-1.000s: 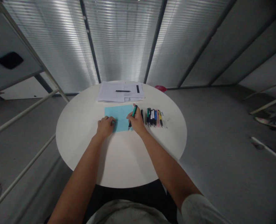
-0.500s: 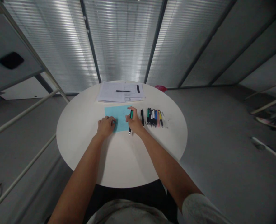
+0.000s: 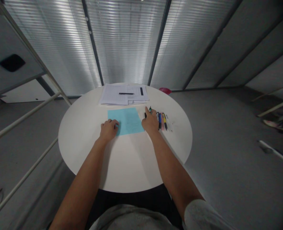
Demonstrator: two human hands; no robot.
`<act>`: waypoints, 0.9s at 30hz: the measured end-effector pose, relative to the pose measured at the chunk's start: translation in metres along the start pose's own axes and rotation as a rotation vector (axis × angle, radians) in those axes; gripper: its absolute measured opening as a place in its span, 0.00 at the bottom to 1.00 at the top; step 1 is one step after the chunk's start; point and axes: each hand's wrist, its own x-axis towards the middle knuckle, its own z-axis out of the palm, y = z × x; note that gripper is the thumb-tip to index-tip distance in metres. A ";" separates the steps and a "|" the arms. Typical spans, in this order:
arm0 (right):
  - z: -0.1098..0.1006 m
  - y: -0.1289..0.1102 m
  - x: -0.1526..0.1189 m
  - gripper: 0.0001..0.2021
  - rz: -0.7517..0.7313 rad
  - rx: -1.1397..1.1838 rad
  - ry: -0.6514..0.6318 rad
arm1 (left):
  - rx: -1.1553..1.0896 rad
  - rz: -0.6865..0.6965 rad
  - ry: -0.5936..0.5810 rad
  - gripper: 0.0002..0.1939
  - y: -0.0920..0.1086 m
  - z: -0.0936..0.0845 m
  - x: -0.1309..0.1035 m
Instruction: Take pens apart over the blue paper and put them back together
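Note:
A light blue sheet of paper [image 3: 128,121] lies on the round white table [image 3: 124,166]. At its left edge rests my left hand [image 3: 109,129], fingers curled against the paper and thumb bent in. My right hand [image 3: 151,122] is just past the sheet's right edge, closed around a green pen [image 3: 150,109] whose end pokes out above the fingers. Beneath and beside that hand is a black pen [image 3: 145,115], mostly covered. A row of pens lies to its right, with a blue pen [image 3: 160,119], a pink pen [image 3: 162,123] and a yellow pen [image 3: 164,119] showing; the row's left end is hidden.
Stacked white papers [image 3: 114,95] sit at the table's far side, with a dark pen [image 3: 126,93] on top. Thin pale items [image 3: 169,123] lie right of the pen row. White metal rails [image 3: 24,119] stand on the left, and blinds [image 3: 127,41] hang behind the table.
My right hand has moved right with the green pen, off the blue sheet to the left end of the pen row, uncovering the sheet's right side. My left hand has stayed put.

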 end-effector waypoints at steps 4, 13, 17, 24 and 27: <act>0.001 0.005 -0.001 0.33 -0.004 -0.109 0.002 | 0.020 -0.006 -0.002 0.14 0.001 0.000 0.000; 0.006 0.011 0.004 0.21 -0.094 -0.086 0.063 | 0.030 -0.011 -0.011 0.15 0.003 -0.003 -0.001; 0.006 -0.001 0.000 0.16 -0.163 -0.043 0.083 | 0.032 -0.011 -0.024 0.14 0.003 -0.002 0.000; 0.012 -0.028 -0.025 0.17 -0.417 0.039 -0.104 | 0.047 0.019 0.010 0.14 0.002 -0.001 -0.004; 0.017 -0.030 -0.031 0.19 -0.425 0.065 -0.178 | 0.085 0.026 0.028 0.14 0.006 -0.002 -0.009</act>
